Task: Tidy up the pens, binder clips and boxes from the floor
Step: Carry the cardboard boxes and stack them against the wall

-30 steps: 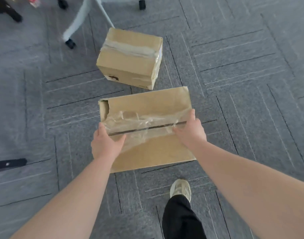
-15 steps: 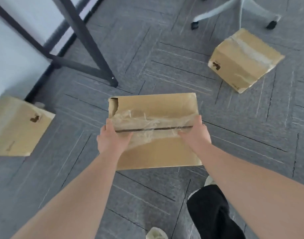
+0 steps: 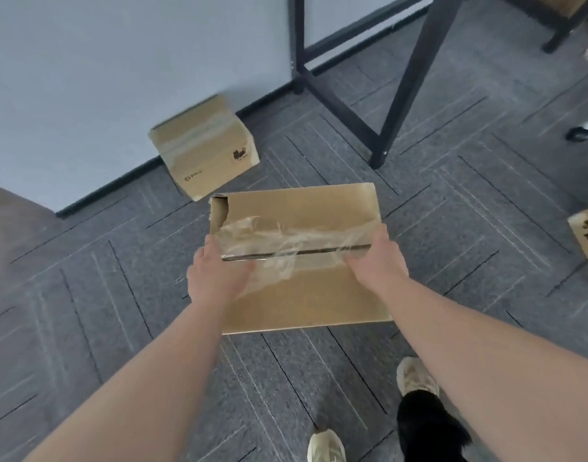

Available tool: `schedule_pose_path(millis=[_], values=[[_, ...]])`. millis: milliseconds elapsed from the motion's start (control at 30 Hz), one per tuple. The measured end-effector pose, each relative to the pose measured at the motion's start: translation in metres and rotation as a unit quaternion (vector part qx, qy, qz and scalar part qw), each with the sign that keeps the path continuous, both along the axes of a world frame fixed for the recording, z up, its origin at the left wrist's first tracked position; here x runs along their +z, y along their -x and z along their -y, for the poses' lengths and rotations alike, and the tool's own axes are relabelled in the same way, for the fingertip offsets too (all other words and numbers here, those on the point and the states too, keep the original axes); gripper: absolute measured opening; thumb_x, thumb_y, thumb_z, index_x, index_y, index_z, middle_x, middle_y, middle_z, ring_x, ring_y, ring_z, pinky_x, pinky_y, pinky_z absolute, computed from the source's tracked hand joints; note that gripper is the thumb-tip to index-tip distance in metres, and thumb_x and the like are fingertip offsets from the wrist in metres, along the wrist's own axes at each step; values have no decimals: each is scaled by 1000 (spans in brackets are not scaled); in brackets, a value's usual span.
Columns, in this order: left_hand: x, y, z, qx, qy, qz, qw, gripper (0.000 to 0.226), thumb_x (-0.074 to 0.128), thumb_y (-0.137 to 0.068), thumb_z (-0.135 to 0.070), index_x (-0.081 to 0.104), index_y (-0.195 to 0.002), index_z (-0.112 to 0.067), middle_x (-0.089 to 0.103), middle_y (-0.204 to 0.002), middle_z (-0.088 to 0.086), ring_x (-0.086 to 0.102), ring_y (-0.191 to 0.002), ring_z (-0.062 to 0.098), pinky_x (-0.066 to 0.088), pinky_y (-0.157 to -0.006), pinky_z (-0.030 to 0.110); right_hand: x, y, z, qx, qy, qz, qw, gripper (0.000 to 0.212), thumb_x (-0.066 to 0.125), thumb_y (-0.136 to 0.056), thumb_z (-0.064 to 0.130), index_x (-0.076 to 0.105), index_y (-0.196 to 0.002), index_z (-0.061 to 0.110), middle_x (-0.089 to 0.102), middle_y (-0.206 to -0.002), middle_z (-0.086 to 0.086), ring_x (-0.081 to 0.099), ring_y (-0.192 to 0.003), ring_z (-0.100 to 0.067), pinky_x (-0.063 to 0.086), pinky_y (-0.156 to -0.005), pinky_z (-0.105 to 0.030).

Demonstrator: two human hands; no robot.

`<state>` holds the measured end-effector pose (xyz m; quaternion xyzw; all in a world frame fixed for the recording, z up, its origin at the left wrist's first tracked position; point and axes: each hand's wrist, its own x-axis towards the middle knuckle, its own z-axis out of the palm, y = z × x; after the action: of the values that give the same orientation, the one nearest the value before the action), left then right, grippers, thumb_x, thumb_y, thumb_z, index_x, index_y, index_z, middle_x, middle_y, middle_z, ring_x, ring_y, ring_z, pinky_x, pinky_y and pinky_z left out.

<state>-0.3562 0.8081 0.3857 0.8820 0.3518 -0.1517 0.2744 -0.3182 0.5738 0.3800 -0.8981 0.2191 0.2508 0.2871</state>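
Head view: left hand point(image 3: 216, 278) and right hand point(image 3: 379, 261) have fingers clamped on the flat cardboard box's point(image 3: 302, 295) side edges, above open carpet point(image 3: 119, 278); a smaller box point(image 3: 202, 151) sits against the wall point(image 3: 119, 61).

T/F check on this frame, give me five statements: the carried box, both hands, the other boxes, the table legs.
1. Both hands hold the large box, the left hand on its left side and the right hand on its right. True.
2. The held box is sealed with fresh brown tape. False: its tape is clear, torn and crumpled, and a slit shows between the flaps.
3. A smaller box sits on the carpet against the wall. True.
4. That smaller box is stacked on top of the held one. False: it is apart, farther away on the floor.
5. The black table legs stand to the left of the smaller box. False: they are to its right.
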Motion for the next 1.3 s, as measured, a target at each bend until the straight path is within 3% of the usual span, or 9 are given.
schedule_pose_path(millis=[67,200,467,867,1100,1300], values=[[11,-3,-22,27,1,2,1000,90,66,-79,-48,18,-151,-24,32,-152,5,33,-136,36,35,-105,49,11,-16,-24,28,-2,6,1000,90,69,-82,45,15,-149,19,47,-137,-14,51,-120,-36,49,-90,-45],[23,-25,-55,62,1,27,998,86,64,-74,-55,29,-146,-25,40,-145,8,40,-130,39,39,-104,50,26,-58,-57,67,-14,22,997,89,70,-80,46,19,-148,18,50,-133,-15,52,-118,-37,47,-90,-45],[27,-92,-106,144,-14,23,989,87,64,-70,-61,33,-144,-25,45,-141,8,46,-126,39,43,-100,51,34,-161,-118,154,-18,13,988,100,69,-83,44,4,-154,18,39,-147,-16,45,-130,-37,43,-103,-47],[7,-216,-197,202,25,34,978,85,67,-65,-56,37,-139,-29,50,-134,4,50,-121,36,48,-94,52,29,-319,-216,226,30,23,973,88,66,-87,26,8,-153,24,41,-146,-12,51,-122,-34,48,-87,-38],[-13,-294,-281,189,21,39,981,84,69,-71,-53,34,-142,-24,46,-139,7,47,-125,36,46,-97,51,15,-406,-303,237,28,39,970,86,68,-86,31,13,-152,20,45,-143,-13,52,-121,-34,48,-89,-40],[-23,-352,-335,200,13,55,978,83,72,-72,-49,36,-141,-21,49,-134,8,49,-122,37,46,-96,49,-5,-469,-356,268,22,57,961,72,65,-88,22,24,-147,17,52,-131,-13,57,-108,-32,41,-67,-31]])
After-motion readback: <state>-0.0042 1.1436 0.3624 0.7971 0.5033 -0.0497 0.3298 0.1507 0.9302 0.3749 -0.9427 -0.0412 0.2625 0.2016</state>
